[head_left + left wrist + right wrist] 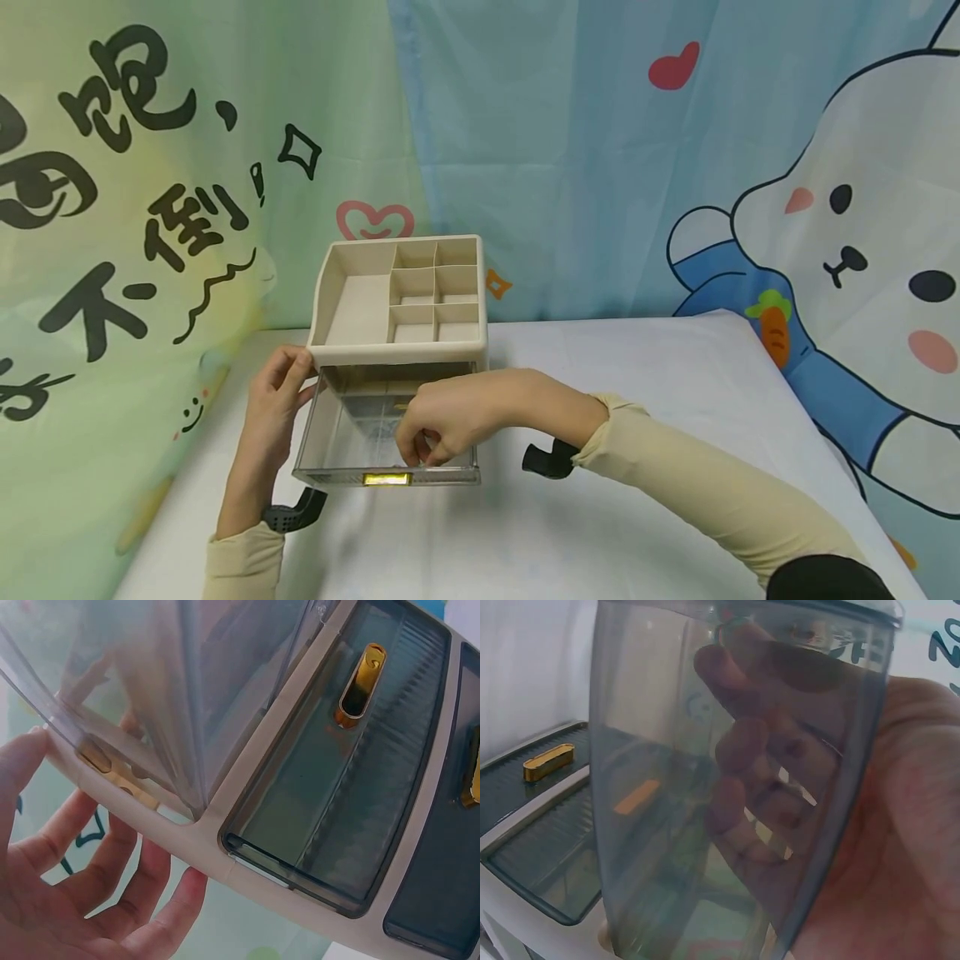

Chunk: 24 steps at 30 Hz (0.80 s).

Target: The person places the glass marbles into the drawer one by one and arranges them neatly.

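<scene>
A cream desktop organizer (397, 354) stands on the table, its clear top drawer (322, 433) pulled out toward me. The drawer's front carries a gold handle (387, 479). My left hand (276, 404) is at the organizer's left side; in the left wrist view its fingertips rest along the cream frame (180, 832). My right hand (457, 412) reaches into the drawer, fingers bent down close behind the front wall. The right wrist view shows those fingers (739, 746) curled behind the see-through drawer wall; I cannot tell whether they pinch something small.
The organizer's open top has one long compartment (352, 304) and several small square ones (412, 287). Below the open drawer, dark see-through drawers (322, 787) with gold handles (362, 686) are closed. A white cloth covers the table (600, 358); a printed curtain (525, 150) hangs behind.
</scene>
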{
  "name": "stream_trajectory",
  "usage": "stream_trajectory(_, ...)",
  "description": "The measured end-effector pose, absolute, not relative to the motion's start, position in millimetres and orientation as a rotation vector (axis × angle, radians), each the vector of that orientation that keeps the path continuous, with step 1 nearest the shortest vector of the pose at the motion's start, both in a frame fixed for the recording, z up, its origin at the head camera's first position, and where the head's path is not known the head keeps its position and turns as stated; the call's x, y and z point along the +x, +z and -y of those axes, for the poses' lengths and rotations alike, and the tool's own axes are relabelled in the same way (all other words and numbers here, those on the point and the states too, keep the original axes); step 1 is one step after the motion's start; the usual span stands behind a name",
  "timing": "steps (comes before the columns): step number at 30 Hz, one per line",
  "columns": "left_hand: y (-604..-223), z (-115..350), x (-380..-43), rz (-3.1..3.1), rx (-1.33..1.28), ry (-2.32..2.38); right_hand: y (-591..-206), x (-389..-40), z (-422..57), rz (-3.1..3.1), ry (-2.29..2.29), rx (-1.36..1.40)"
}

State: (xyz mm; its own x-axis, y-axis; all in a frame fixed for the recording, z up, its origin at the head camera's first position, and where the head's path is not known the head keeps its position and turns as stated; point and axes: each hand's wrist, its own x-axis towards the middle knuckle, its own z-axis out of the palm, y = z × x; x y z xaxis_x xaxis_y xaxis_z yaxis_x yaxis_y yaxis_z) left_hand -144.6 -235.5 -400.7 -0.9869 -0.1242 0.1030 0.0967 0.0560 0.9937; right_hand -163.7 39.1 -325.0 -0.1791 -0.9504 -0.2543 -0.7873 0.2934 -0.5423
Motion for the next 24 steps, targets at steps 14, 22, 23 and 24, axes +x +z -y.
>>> stream_trajectory(14, -400.2, 234.9, -144.9, 2.16, 0.023, -2.056, -328.4, -159.6, -35.4, -2.105, -0.183, -1.585)
stream_trajectory(22, -399.2, 235.1, -144.3, 2.177, 0.041, -2.049, -326.1, -157.7, -34.8, -2.128, -0.154, -1.556)
stream_trajectory(23, -399.0, 235.1, -144.3, 2.179, 0.043, -2.048, -325.7, -157.7, -34.9, -2.128, -0.158, -1.556)
stream_trajectory(24, -398.8, 235.1, -144.2, 2.18, 0.045, -2.05, -325.2, -157.7, -35.1, -2.129, -0.165, -1.553)
